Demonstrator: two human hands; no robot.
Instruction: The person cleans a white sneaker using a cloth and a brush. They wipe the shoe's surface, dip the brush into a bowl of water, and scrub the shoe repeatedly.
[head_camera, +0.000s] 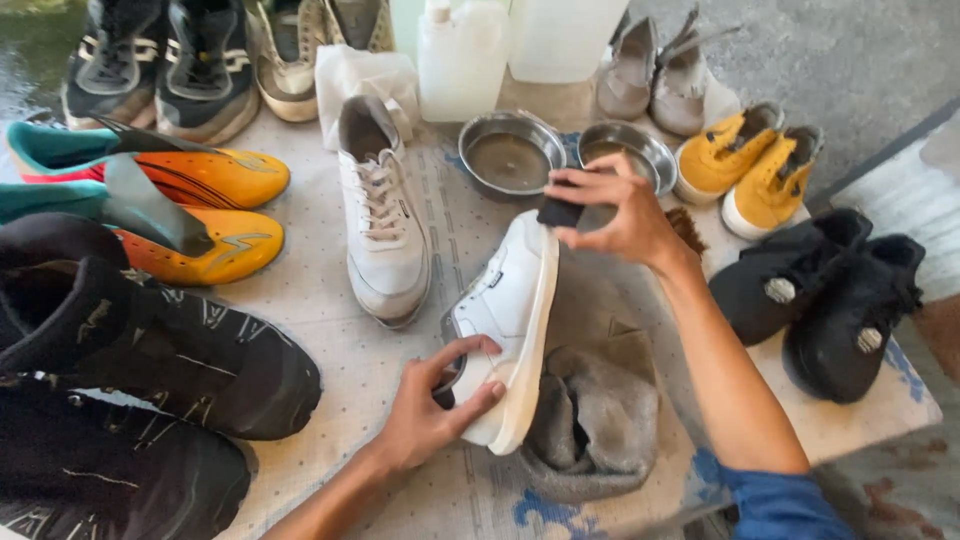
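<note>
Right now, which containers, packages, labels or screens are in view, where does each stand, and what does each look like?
White plastic bottle: back edge of the table, behind the steel bowls, squarish, capped.
Translucent plastic jug: right of the bottle, larger, pale, cut off by the frame.
White plastic bag: left of the bottle, crumpled.
Screens, signs: none.

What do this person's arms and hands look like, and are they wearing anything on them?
Both hands are bare: no gloves, and no rings, watch or bracelet that I can make out. The left hand and its forearm are uncovered as far as the picture's edge. The right hand leads to a bare forearm, with a blue sleeve pushed up near the elbow.
</note>
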